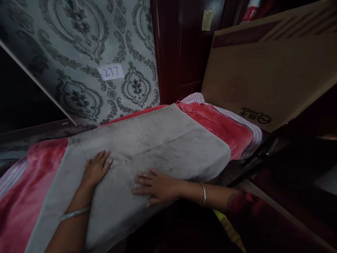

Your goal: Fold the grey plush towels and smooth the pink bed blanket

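Observation:
A grey plush cloth (158, 137) lies spread over a pink-red blanket (223, 130), with some wrinkles and darker brushed streaks across its middle. My left hand (96, 168) rests flat on the left part of the grey cloth, fingers stretched out. Near the cloth's front edge, my right hand (155, 187) is also laid on it, its fingers spread and pointing left. Neither hand grips anything. Under the red blanket, a striped cloth (256, 135) shows at the right end and again at the far left.
A large cardboard box (271, 70) stands behind the right end. Patterned wallpaper (79, 31) bearing a paper marked 277 (111, 72) rises at the back, beside a dark red wooden door (181, 45). A dark screen-like panel (23, 91) is at the left.

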The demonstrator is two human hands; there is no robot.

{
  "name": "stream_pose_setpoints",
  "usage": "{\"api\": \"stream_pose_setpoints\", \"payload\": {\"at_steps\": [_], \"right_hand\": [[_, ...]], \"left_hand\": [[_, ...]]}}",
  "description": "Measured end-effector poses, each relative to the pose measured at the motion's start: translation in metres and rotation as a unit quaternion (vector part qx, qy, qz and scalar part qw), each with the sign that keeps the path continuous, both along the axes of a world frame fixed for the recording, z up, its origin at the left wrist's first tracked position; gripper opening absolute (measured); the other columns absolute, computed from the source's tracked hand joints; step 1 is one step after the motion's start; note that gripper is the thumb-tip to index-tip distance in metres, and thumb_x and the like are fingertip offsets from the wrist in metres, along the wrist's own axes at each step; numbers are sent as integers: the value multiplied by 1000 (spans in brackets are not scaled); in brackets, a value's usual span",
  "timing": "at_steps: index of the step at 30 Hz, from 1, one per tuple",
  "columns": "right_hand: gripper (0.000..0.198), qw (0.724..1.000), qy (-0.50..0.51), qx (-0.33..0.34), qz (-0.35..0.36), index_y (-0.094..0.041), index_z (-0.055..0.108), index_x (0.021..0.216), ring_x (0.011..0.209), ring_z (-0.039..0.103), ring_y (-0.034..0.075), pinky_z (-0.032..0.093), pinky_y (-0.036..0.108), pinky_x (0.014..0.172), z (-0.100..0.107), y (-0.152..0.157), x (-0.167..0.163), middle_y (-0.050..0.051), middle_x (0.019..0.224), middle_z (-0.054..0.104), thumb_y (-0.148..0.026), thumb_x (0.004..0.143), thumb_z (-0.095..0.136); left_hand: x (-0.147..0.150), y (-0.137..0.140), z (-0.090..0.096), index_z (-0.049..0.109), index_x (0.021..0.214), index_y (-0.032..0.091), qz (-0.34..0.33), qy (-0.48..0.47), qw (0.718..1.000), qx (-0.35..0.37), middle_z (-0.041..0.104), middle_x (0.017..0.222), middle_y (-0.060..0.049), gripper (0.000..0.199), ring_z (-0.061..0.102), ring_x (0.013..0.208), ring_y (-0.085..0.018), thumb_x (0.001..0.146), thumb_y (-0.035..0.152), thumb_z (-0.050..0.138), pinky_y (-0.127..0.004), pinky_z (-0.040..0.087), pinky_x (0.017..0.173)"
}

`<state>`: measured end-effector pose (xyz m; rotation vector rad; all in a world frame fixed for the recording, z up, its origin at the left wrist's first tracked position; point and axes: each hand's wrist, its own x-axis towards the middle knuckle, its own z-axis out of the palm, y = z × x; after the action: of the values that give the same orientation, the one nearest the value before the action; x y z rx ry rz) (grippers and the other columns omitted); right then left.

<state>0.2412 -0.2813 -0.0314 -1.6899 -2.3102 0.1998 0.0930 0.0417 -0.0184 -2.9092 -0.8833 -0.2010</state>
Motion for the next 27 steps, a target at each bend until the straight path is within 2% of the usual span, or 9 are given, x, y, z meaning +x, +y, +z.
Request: {"api": "stream_pose_setpoints", "payload": {"at_steps": [2, 3, 5, 8, 10, 12, 17, 23, 27], "right_hand": [[55, 999, 8, 21, 24, -30, 44, 157, 157, 22, 22, 19, 50, 126, 3, 2, 13, 4, 167, 35, -53, 108, 42], [54, 999, 10, 34, -6, -29, 44, 157, 156, 22, 23, 19, 50, 126, 6, 2, 31, 4, 166, 37, -51, 108, 42], [54, 988, 3, 57, -143, -26, 46, 157, 157, 22, 27, 20, 53, 125, 12, -1, 83, 9, 166, 36, -49, 107, 44], [57, 931, -31, 46, -362, -25, 40, 161, 157, 21, 33, 23, 61, 122, 14, -18, 169, 14, 169, 28, -48, 108, 37], [60, 906, -55, -3, -421, -27, 34, 163, 157, 17, 35, 23, 65, 121, 9, -32, 208, 12, 171, 22, -50, 108, 33], [62, 898, -67, -40, -433, -27, 30, 165, 158, 15, 34, 22, 64, 122, 0, -44, 226, 10, 172, 18, -51, 108, 31], [64, 897, -69, -44, -434, -31, 27, 165, 158, 13, 33, 21, 61, 123, -11, -50, 226, 7, 173, 15, -57, 107, 27], [65, 889, -54, -96, -445, -31, 24, 166, 158, 10, 36, 19, 65, 122, 4, -43, 210, 9, 173, 11, -57, 107, 31], [69, 926, -51, -90, -362, -30, 26, 166, 158, 9, 38, 15, 67, 122, 4, -37, 161, 10, 173, 12, -62, 105, 37]], "left_hand": [[0, 1, -1, 50, 154, 17, -1, 0, 1000, 4, 44, 162, -12, 63, 38, 152, -31, 99, 41, 32, -54, 32, 122], [0, 2, -2, 50, 154, 17, -3, -2, 1000, 6, 44, 162, -12, 63, 38, 151, -31, 99, 41, 31, -54, 32, 122], [0, 5, -4, 51, 153, 17, -9, -9, 1000, 11, 45, 161, -13, 63, 40, 151, -32, 99, 41, 31, -55, 34, 121], [0, 10, -8, 52, 152, 17, -19, -21, 999, 19, 47, 160, -13, 62, 40, 150, -32, 98, 42, 32, -55, 36, 120], [0, 12, -10, 53, 152, 17, -21, -22, 999, 21, 47, 160, -12, 63, 40, 150, -31, 98, 42, 33, -54, 36, 120], [0, 14, -11, 53, 152, 17, -21, -20, 999, 19, 47, 161, -12, 64, 41, 150, -32, 97, 43, 33, -54, 36, 120], [-1, 17, -13, 52, 152, 16, -21, -21, 999, 19, 46, 160, -13, 67, 41, 150, -31, 97, 46, 30, -54, 35, 121], [-1, 22, -15, 53, 151, 14, -27, -28, 999, 12, 48, 159, -14, 70, 42, 149, -32, 97, 50, 27, -54, 36, 120], [0, 23, -17, 54, 151, 18, -28, -39, 999, 12, 48, 159, -12, 68, 43, 149, -32, 97, 51, 30, -53, 36, 120]]}}
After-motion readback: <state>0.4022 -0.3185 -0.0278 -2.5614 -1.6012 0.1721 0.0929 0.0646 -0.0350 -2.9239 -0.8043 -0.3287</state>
